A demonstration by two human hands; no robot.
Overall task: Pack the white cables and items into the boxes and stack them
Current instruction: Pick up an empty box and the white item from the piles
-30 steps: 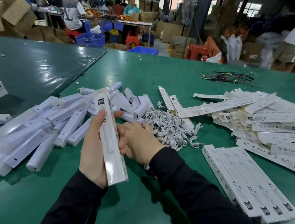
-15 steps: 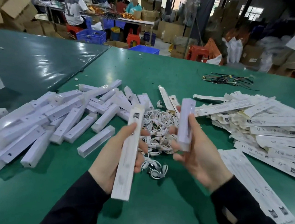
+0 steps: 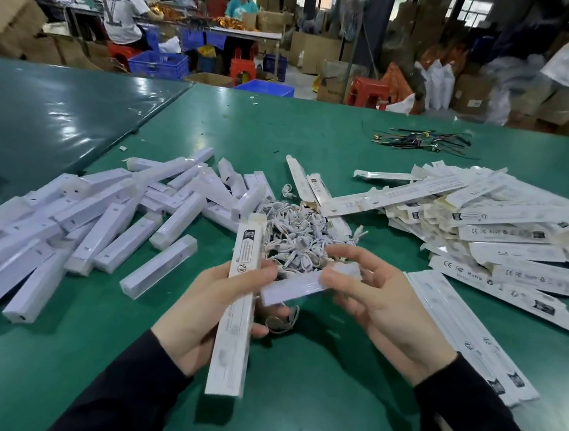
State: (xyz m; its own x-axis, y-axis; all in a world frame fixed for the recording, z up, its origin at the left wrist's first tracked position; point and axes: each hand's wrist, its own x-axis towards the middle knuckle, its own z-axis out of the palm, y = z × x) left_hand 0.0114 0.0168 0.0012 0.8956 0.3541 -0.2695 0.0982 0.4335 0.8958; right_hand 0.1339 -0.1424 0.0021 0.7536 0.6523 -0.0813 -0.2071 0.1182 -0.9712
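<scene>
Loading an item into a box over the green table

Our left hand (image 3: 212,315) grips the box (image 3: 238,300) upright, open end away from us; our right hand (image 3: 377,302) pinches the item (image 3: 304,283) crosswise, one end near our left fingers. We judge it best to swing the item in line with the box mouth and slide it in straight. Cables (image 3: 303,239) lie just beyond our hands, items (image 3: 80,218) left, flat boxes (image 3: 501,234) right; bare table (image 3: 312,389) nearest us gives room.
</scene>
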